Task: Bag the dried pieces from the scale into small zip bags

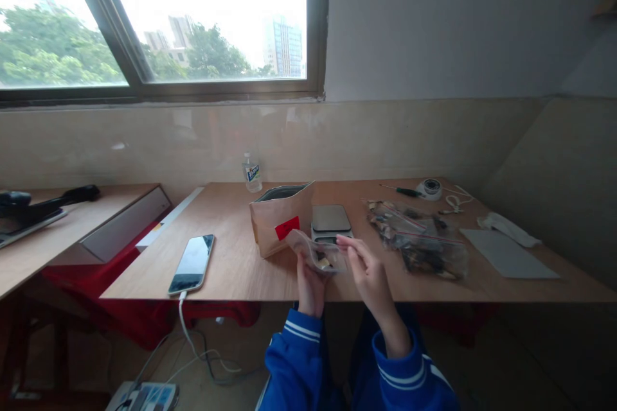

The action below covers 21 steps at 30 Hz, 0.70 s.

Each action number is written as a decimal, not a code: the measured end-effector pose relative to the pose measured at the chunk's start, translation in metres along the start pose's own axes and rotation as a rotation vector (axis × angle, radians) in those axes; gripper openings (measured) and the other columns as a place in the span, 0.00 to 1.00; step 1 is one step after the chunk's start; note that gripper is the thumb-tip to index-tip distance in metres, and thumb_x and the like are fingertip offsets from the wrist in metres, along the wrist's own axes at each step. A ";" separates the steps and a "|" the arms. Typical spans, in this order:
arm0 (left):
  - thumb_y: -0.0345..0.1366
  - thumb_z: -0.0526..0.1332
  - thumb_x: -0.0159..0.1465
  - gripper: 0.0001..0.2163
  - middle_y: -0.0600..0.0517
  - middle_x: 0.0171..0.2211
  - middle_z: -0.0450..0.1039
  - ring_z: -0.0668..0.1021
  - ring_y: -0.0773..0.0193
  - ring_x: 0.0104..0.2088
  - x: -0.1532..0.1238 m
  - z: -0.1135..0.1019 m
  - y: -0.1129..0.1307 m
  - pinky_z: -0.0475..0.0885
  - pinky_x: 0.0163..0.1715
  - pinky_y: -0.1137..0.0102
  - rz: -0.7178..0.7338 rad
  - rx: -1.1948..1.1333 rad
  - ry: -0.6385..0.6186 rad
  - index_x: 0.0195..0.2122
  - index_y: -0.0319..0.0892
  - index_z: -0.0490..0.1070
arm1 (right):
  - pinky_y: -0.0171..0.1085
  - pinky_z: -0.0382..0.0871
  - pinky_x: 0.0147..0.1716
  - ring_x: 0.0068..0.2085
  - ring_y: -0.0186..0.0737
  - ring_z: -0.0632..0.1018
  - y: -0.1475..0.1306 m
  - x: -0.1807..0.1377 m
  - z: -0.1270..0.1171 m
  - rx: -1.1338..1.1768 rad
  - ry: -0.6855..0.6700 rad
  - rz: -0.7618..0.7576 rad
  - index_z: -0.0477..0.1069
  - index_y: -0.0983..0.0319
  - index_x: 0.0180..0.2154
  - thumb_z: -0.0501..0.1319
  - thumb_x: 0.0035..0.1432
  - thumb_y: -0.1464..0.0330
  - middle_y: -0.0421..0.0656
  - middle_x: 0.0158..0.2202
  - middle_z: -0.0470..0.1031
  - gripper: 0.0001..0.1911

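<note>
A small clear plastic bag [313, 250] with a few little pieces at its bottom is held up near the table's front edge. My left hand [311, 286] is closed round it from below and the left. At the bag's upper right edge, my right hand [367, 270] pinches with thumb and forefinger; the fingertips seem to be on the rim. Just behind stands a kraft paper pouch [267, 228], its top open and a red label on its front. A small scale [330, 218] with a flat square plate sits beside the pouch, partly hidden by the bag and my right hand.
Several zip bags of small parts [429, 253] lie right of the scale. Farther right are a white sheet [508, 253], a dome camera [430, 189] and a screwdriver [407, 192]. A plugged-in phone [191, 264] lies left; a bottle [252, 173] stands at the back.
</note>
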<state>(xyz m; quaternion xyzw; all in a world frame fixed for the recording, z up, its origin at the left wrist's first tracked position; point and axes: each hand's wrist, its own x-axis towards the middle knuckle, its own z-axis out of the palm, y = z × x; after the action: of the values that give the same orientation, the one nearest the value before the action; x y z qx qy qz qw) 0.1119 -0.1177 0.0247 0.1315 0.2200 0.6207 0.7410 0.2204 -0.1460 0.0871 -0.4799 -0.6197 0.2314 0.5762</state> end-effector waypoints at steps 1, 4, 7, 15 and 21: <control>0.51 0.52 0.63 0.24 0.43 0.51 0.71 0.74 0.56 0.50 0.001 -0.002 0.002 0.71 0.45 0.64 0.021 -0.028 0.000 0.56 0.41 0.65 | 0.42 0.71 0.48 0.47 0.41 0.76 -0.002 0.000 0.001 0.011 -0.095 0.002 0.71 0.60 0.46 0.49 0.64 0.66 0.47 0.46 0.74 0.16; 0.51 0.50 0.65 0.24 0.44 0.50 0.72 0.73 0.58 0.52 0.005 -0.010 0.006 0.67 0.51 0.66 0.079 -0.130 0.028 0.53 0.40 0.68 | 0.42 0.68 0.52 0.51 0.41 0.74 -0.005 0.004 0.008 -0.051 -0.301 -0.005 0.72 0.61 0.46 0.50 0.62 0.70 0.47 0.48 0.74 0.16; 0.47 0.47 0.66 0.21 0.46 0.48 0.74 0.73 0.60 0.52 0.008 -0.021 0.011 0.64 0.55 0.67 0.085 -0.193 0.077 0.48 0.39 0.72 | 0.41 0.67 0.52 0.50 0.42 0.74 -0.008 0.016 0.025 -0.153 -0.502 -0.011 0.74 0.62 0.45 0.49 0.60 0.75 0.47 0.48 0.75 0.18; 0.39 0.50 0.65 0.15 0.51 0.51 0.72 0.67 0.60 0.59 0.017 -0.034 0.016 0.64 0.57 0.67 0.137 -0.254 0.141 0.47 0.45 0.73 | 0.44 0.62 0.55 0.55 0.46 0.69 0.004 0.049 0.077 -0.429 -0.617 -0.143 0.61 0.58 0.58 0.54 0.59 0.74 0.48 0.55 0.68 0.25; 0.39 0.51 0.64 0.18 0.47 0.54 0.70 0.65 0.56 0.60 0.018 -0.033 0.015 0.65 0.57 0.65 0.151 -0.277 0.139 0.50 0.40 0.71 | 0.47 0.49 0.62 0.64 0.51 0.54 0.023 0.042 0.075 -0.454 -0.732 -0.148 0.52 0.59 0.63 0.67 0.48 0.66 0.51 0.61 0.54 0.43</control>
<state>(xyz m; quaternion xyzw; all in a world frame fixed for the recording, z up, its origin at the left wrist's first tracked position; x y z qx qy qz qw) 0.0851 -0.0996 -0.0003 0.0013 0.1727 0.7065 0.6863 0.1634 -0.0797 0.0716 -0.4351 -0.8510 0.2019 0.2136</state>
